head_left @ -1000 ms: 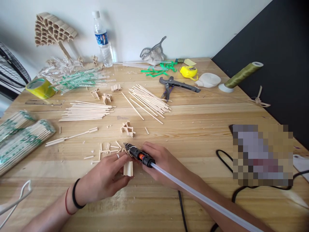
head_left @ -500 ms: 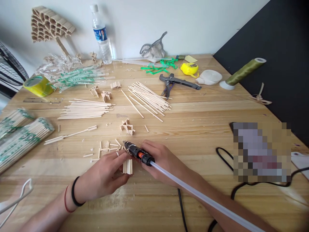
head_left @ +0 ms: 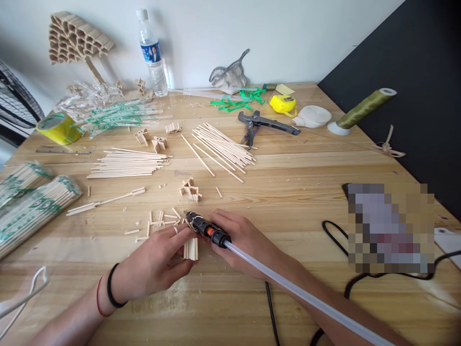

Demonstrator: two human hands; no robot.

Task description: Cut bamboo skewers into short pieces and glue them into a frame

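Between its thumb and fingers, my left hand (head_left: 156,259) holds a small block of short wooden sticks (head_left: 190,249), partly hidden by the fingers. My right hand (head_left: 239,240) is closed around a black glue gun (head_left: 208,229), whose nozzle points away to the left, just above the block. A long translucent glue stick (head_left: 295,288) runs out of its back end over my right forearm. Beside my left hand lie several loose short stick pieces (head_left: 163,222). A finished-looking cluster of joined sticks (head_left: 190,189) stands just beyond the nozzle.
Long sticks (head_left: 223,151) lie in piles farther back, near more small stick clusters (head_left: 159,143). Bagged sticks (head_left: 46,211) are at left. Behind stand a water bottle (head_left: 153,57), cutter pliers (head_left: 268,123) and a yellow tape measure (head_left: 283,104). A black cable (head_left: 272,312) crosses the right side.
The view has shifted very slightly. Both hands, the glue gun and the stick block keep nearly the same positions.
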